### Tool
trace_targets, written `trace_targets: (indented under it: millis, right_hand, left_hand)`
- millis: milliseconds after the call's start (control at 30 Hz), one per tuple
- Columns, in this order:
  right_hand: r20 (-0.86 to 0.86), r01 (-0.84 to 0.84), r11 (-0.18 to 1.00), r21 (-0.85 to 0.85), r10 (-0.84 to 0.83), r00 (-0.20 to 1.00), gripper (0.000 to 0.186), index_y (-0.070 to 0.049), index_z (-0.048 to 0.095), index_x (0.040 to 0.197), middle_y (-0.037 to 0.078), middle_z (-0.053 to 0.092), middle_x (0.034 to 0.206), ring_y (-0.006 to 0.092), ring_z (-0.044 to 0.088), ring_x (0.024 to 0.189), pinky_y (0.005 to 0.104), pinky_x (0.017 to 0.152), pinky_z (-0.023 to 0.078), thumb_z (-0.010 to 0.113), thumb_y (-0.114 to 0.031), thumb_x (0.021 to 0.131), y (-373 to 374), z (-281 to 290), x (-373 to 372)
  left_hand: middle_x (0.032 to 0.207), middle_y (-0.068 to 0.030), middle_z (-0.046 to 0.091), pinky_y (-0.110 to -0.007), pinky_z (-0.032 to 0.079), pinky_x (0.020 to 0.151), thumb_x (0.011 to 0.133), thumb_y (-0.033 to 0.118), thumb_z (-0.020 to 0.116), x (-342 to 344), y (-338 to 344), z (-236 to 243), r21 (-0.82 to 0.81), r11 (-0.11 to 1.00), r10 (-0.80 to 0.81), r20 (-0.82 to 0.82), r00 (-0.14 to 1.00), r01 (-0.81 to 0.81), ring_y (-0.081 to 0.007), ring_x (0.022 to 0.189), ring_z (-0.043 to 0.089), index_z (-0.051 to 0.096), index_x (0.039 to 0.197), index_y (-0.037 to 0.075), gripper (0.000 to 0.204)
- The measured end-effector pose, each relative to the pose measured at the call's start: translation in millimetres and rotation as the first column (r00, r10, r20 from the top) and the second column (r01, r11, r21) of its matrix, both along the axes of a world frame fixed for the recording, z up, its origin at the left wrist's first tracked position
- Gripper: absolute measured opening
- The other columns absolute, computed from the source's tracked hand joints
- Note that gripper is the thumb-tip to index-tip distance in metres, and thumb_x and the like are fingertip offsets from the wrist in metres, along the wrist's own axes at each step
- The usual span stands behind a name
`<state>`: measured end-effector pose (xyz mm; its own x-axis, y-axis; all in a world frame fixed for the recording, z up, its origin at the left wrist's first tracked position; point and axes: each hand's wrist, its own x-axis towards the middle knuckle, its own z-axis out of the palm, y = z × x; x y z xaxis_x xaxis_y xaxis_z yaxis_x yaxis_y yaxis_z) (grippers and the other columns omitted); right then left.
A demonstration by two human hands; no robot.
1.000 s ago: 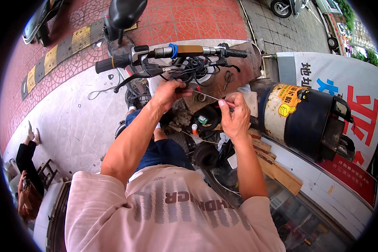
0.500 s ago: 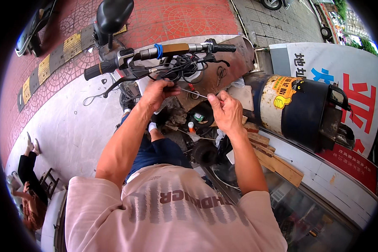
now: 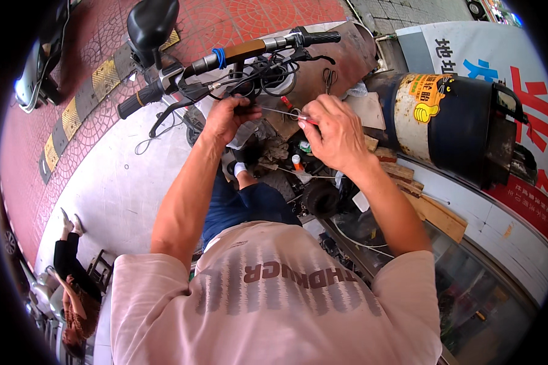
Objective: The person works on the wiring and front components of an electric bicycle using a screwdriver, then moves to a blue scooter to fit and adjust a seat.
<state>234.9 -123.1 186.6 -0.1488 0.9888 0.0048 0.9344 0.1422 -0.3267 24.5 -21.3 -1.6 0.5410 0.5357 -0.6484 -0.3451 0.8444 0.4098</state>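
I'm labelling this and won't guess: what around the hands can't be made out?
All in the head view:
What the left hand may hold: hidden by that hand.
The slim metal tool with a red handle: far tip too small, grip covered by the right hand.
The thin black cables below the brown-and-silver handlebar: overlapping, so untraceable.

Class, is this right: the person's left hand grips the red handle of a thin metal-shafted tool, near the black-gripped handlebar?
Not the left hand: the head view shows the right hand gripping the tool's red handle near the handlebar.
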Motion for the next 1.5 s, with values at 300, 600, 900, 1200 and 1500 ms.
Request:
trace_targets:
  millis: [300,600,900,1200,1500]
  right_hand:
    - [-0.250,0.016,0.963,-0.270,-0.086,0.965,0.018,-0.006,0.069,0.107,0.002,0.056,0.077,0.0200,0.058,0.076,0.0383,0.074,0.048,0.062,-0.012,0.091,2,-5,7]
    - [0.040,-0.124,0.983,-0.138,0.130,0.991,0.029,-0.007,0.071,0.116,0.005,0.061,0.080,0.0230,0.060,0.080,0.0386,0.078,0.046,0.066,-0.013,0.088,0,-4,-2]
    - [0.076,-0.276,0.956,-0.104,0.284,0.956,0.034,-0.005,0.072,0.119,0.007,0.068,0.088,0.0275,0.066,0.084,0.0411,0.081,0.049,0.065,-0.013,0.087,3,-24,4]
    - [-0.512,0.374,0.625,-0.685,-0.779,0.363,0.024,0.003,0.074,0.109,0.015,0.075,0.090,0.0191,0.069,0.083,0.0338,0.078,0.053,0.061,-0.013,0.096,-16,-58,-15]
    - [-0.426,0.347,0.802,-0.486,-0.565,0.707,0.010,0.001,0.063,0.100,0.005,0.062,0.074,0.0097,0.057,0.067,0.0288,0.065,0.046,0.065,-0.004,0.092,-23,-2,23]
  left_hand:
    - [0.111,-0.0250,0.068,-0.047,0.065,0.082,0.091,0.001,0.051,7,-3,9,0.112,0.993,0.041,-0.018,0.999,-0.039,-0.0375,0.094,0.073,0.055,0.128,-0.007,0.037]
    - [0.106,-0.0259,0.070,-0.045,0.066,0.076,0.092,0.000,0.051,2,3,5,0.216,0.975,-0.034,-0.108,0.994,0.057,-0.0366,0.086,0.075,0.057,0.127,-0.006,0.037]
    - [0.098,-0.0276,0.071,-0.045,0.067,0.070,0.086,-0.004,0.048,5,1,2,0.201,0.979,0.039,-0.010,0.999,-0.036,-0.0400,0.084,0.075,0.059,0.112,-0.012,0.029]
    - [0.112,-0.0252,0.070,-0.046,0.066,0.081,0.090,0.002,0.053,3,2,-12,0.198,0.980,-0.026,0.006,1.000,0.024,-0.0390,0.095,0.074,0.055,0.133,-0.006,0.044]
    - [0.148,-0.0268,0.052,-0.059,0.033,0.121,0.070,0.020,0.072,-14,3,15,0.038,0.996,-0.088,0.602,0.793,0.081,-0.0482,0.141,0.044,0.044,0.151,0.000,0.087]
